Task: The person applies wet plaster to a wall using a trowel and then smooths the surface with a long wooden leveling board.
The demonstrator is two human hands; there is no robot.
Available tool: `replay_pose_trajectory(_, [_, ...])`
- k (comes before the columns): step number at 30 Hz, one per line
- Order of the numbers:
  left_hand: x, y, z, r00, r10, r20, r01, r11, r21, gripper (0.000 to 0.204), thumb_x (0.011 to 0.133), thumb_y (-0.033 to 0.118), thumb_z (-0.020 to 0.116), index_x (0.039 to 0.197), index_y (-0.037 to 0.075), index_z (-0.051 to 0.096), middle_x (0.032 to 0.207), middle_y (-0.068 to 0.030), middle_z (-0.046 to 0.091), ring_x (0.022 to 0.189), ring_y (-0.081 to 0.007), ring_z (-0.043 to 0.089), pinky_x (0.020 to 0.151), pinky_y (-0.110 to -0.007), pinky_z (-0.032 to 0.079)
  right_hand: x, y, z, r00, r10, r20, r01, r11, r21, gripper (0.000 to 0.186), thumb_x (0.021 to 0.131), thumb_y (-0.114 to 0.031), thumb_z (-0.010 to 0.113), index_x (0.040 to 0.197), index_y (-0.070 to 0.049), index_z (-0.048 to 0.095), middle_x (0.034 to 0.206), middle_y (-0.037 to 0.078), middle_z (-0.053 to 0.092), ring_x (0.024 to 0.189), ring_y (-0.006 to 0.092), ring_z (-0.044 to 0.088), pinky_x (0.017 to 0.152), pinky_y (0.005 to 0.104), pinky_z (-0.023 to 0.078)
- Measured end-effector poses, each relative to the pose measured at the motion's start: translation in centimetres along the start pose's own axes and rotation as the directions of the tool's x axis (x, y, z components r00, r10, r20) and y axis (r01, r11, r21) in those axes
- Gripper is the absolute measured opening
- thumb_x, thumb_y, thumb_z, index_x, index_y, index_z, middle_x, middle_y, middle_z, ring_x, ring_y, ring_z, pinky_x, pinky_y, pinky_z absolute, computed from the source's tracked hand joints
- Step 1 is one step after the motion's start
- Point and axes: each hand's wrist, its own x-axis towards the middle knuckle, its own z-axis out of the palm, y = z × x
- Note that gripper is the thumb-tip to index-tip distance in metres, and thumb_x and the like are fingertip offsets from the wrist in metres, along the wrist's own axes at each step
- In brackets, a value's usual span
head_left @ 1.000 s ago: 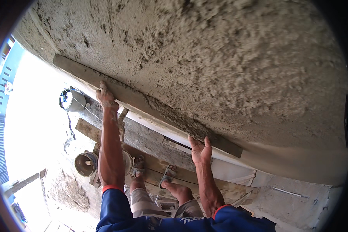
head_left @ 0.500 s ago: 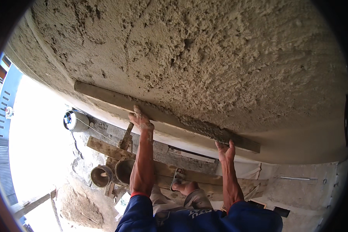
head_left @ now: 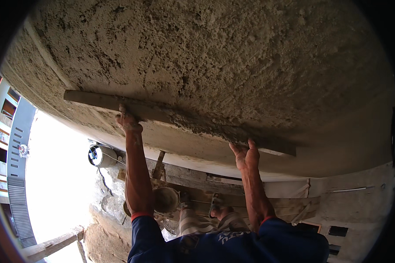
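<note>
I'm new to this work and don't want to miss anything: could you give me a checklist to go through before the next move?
1. Left hand touching the long board, left of its middle: ok.
2. Right hand touching its lower edge, nearer the right end: ok.
3. Board's upper edge free of mortar: not ok, lumps lie along its middle and right part.
4. Board touching the rough surface along its whole length: cannot tell.
5. Bucket well away from the feet: not ok, it stands close beside the left one.
6. Planks underfoot firmly supported: cannot tell.
</note>
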Motion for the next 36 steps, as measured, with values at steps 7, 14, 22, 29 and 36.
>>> replay_pose_trajectory(7, [-1.3,4.8,-0.8,0.997,0.046,-0.058,-0.051,0.993,-0.102,0.056,0.083,0.040,0.060,0.115,-0.003,0.047,0.114,-0.0165,0.057,0.096,-0.0284,0.061,0.075,-0.042,0.055,-2.5,-1.8,1.4,0.992,-0.021,0.126,0.016,0.999,0.040,0.034,0.094,-0.020,0.045,0.124,-0.004,0.041,0.124,0.014,0.048,0.109,0.0307,0.051,0.094,0.0502,0.047])
replay_pose_trajectory(14, [-7.1,9.2,0.8,0.998,-0.068,-0.001,0.062,0.918,-0.391,0.041,0.091,0.019,0.055,0.128,0.004,0.045,0.117,-0.0134,0.056,0.102,-0.0254,0.058,0.083,-0.037,0.054,-5.1,-6.9,-0.1,0.941,-0.099,0.323,0.083,0.995,0.064,0.033,0.087,-0.020,0.057,0.115,-0.004,0.052,0.110,0.009,0.059,0.097,0.0266,0.060,0.084,0.0448,0.052])
replay_pose_trajectory(22, [-14.6,2.9,-1.2,0.993,-0.117,-0.015,0.098,0.893,-0.440,0.054,0.089,0.041,0.056,0.120,-0.002,0.047,0.112,-0.0165,0.056,0.098,-0.0291,0.059,0.076,-0.045,0.054,-5.9,-12.2,-7.8,0.898,-0.029,0.440,0.052,0.998,-0.040,0.035,0.084,-0.021,0.059,0.116,-0.008,0.054,0.111,0.008,0.060,0.097,0.0227,0.061,0.075,0.0409,0.055])
replay_pose_trajectory(29, [-23.5,-2.3,-4.1,0.960,-0.249,0.124,0.269,0.712,-0.648,0.040,0.094,0.036,0.046,0.125,0.010,0.048,0.119,-0.0102,0.054,0.110,-0.0257,0.052,0.096,-0.041,0.041,-5.8,-13.5,-15.7,0.945,0.131,0.301,-0.086,0.983,-0.159,0.028,0.083,-0.020,0.058,0.109,-0.009,0.056,0.104,0.006,0.062,0.090,0.0198,0.062,0.075,0.0404,0.055])
replay_pose_trajectory(36, [-28.0,-9.1,-15.8,0.984,-0.179,0.020,0.131,0.633,-0.763,0.035,0.092,0.038,0.047,0.111,0.009,0.057,0.109,-0.0082,0.061,0.098,-0.0231,0.059,0.091,-0.039,0.046,-6.8,-8.8,-21.1,0.793,0.513,0.329,-0.447,0.856,-0.259,0.024,0.086,-0.016,0.058,0.108,-0.008,0.056,0.102,0.006,0.063,0.091,0.0197,0.061,0.082,0.0398,0.054])
